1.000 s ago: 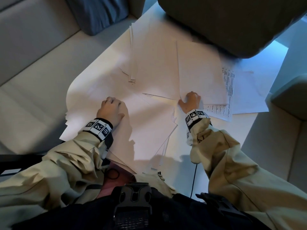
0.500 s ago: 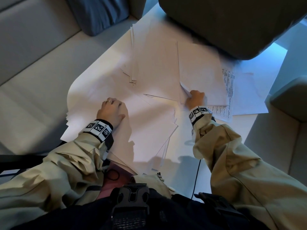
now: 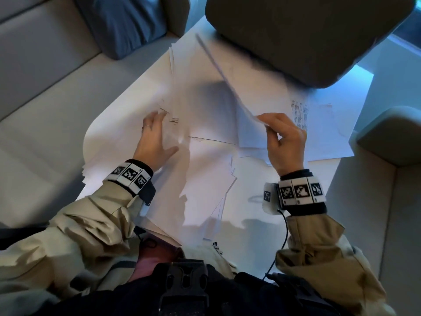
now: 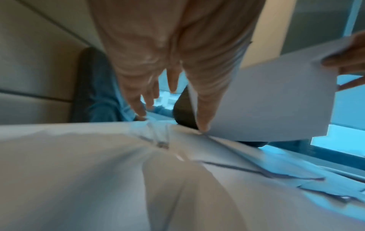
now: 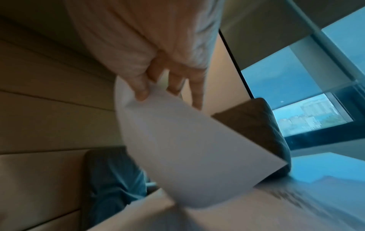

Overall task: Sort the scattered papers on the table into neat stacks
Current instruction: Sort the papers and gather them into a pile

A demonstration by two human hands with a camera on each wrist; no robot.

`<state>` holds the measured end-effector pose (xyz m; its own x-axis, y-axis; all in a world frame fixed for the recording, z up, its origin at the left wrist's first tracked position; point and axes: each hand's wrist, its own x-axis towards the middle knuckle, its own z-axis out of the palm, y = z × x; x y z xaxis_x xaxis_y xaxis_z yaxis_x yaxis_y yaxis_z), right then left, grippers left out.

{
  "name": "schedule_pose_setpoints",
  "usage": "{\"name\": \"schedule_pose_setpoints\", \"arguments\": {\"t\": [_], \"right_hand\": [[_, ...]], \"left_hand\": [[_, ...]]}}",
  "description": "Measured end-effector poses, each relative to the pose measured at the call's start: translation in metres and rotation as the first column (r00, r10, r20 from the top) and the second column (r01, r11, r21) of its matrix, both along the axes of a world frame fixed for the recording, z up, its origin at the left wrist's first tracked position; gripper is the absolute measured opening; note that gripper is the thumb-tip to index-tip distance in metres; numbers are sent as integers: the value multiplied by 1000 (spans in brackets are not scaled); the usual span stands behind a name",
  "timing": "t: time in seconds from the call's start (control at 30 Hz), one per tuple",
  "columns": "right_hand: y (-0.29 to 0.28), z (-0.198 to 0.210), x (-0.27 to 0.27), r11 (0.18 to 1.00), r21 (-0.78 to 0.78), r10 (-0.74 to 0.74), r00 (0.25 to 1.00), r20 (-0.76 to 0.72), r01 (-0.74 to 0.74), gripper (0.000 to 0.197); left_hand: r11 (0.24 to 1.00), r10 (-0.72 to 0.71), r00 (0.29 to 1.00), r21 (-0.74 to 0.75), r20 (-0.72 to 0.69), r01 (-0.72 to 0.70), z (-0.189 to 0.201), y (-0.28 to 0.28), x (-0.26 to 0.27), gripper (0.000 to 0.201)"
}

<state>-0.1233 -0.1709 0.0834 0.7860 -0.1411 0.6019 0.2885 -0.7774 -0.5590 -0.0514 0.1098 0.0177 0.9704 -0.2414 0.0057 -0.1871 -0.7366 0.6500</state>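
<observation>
Loose white papers (image 3: 205, 179) lie scattered and overlapping across the white table (image 3: 257, 242). My right hand (image 3: 282, 137) pinches the near corner of one blank sheet (image 3: 218, 67) and holds it tilted up off the pile; the same sheet (image 5: 177, 148) curves below my thumb in the right wrist view. My left hand (image 3: 155, 135) lies spread with straight fingers over the papers at the left centre, fingertips (image 4: 202, 127) touching the paper surface. A printed page (image 3: 300, 115) lies flat to the right of the lifted sheet.
A dark grey cushion (image 3: 307, 35) overhangs the table's far side. A blue cushion (image 3: 127, 23) lies on the beige sofa (image 3: 45, 99) at the left. A beige armrest (image 3: 391, 142) borders the right edge. A thin cable (image 3: 282, 238) runs from my right wrist.
My right hand has lifted one sheet up off the pile by its corner. My left hand has moved forward from the near-left stack and spread flat.
</observation>
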Motion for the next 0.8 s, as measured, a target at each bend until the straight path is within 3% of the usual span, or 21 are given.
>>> {"name": "schedule_pose_setpoints", "arguments": {"t": [0.07,0.17,0.27,0.33,0.4,0.47,0.53,0.6,0.7,0.8], "right_hand": [[7,10,-12,993,-39,109,994,-20,-109,31],[18,16,-23,973,-45,223,973,-62,-225,29],[29,16,-27,961,42,275,958,-79,-272,26],[33,16,-24,964,118,244,969,-48,-237,15],[30,16,-17,976,157,153,988,-4,-150,10],[19,12,-8,982,183,54,999,-10,-51,11],[6,1,2,977,205,-38,995,-88,55,15],[-7,-15,12,971,200,-91,976,-200,131,19],[-21,-43,25,969,138,-135,903,-407,207,26],[-27,-69,39,971,26,-167,751,-639,238,39]], "left_hand": [[999,-42,970,-24,240,49,22,-14,0,106],[984,-168,846,32,506,176,51,-34,-1,98],[941,-331,788,116,520,319,58,-48,3,52],[929,-348,794,68,498,364,56,-49,5,21],[952,-277,842,16,463,304,57,-45,5,23],[979,-188,839,28,510,202,58,-35,11,18],[997,-71,833,3,549,83,57,-21,19,17],[993,64,824,-114,563,1,57,-5,26,15],[960,233,789,-266,568,-92,60,16,32,20],[942,311,742,-298,594,-156,69,28,34,20]]}}
